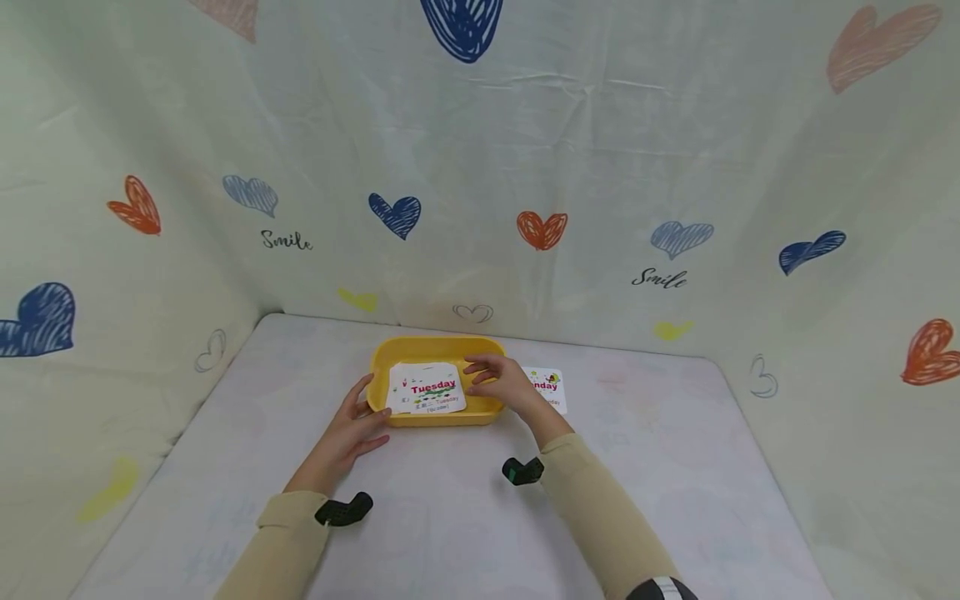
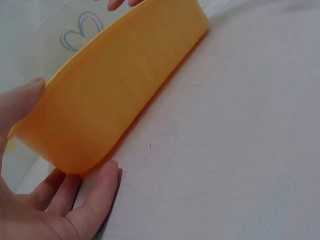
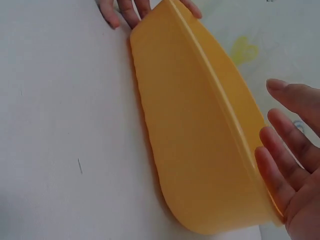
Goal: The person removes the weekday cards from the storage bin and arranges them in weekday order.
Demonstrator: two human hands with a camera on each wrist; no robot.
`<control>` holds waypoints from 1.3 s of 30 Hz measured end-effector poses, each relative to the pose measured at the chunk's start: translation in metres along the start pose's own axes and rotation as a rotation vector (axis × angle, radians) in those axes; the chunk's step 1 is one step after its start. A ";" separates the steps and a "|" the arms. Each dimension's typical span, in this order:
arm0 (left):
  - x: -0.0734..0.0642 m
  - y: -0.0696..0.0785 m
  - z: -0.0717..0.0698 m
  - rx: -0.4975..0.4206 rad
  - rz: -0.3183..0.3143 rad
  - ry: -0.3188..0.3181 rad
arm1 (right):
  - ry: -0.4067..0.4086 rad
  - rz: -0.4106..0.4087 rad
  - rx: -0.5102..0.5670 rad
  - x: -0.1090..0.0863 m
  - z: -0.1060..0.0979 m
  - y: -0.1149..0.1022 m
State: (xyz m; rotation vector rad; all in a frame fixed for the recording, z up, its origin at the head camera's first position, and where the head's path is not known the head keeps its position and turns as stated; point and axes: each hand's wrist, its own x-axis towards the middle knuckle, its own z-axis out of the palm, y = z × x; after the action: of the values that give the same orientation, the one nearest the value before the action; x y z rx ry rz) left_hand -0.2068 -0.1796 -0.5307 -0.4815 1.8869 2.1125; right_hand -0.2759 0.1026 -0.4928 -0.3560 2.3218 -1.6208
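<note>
A yellow plastic tray [image 1: 442,421] sits on the table. My left hand [image 1: 347,433] holds its left end; in the left wrist view the thumb touches the rim and other fingers lie low by the corner. Inside the tray is a white card reading "Tuesday" [image 1: 437,392], overlapping at least one other card. Over the tray's right end hovers my right hand [image 1: 510,385], fingers slightly bent and spread, with nothing visible between them. On the table to the right lies a "Monday" card [image 1: 553,385], partly hidden by that hand.
The white-covered table [image 1: 450,517] meets a cloth backdrop [image 1: 465,142] printed with hearts and "Smile" at its back and sides. Each wrist wears a small black camera, one on the left [image 1: 343,509] and one on the right [image 1: 522,471].
</note>
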 end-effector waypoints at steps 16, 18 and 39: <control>0.000 0.001 -0.003 0.006 0.002 -0.001 | -0.060 0.016 -0.175 0.023 0.016 -0.001; 0.000 0.000 -0.002 0.003 0.003 -0.001 | -0.078 0.024 -0.166 0.025 0.018 0.001; 0.000 -0.002 0.001 0.017 0.009 0.021 | -0.188 0.183 -0.288 0.041 0.022 0.006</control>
State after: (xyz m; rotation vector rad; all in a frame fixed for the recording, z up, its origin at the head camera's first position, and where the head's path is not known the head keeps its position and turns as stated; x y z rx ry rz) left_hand -0.2059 -0.1780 -0.5324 -0.4940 1.9200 2.1037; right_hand -0.3056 0.0709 -0.5097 -0.3296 2.3648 -1.1218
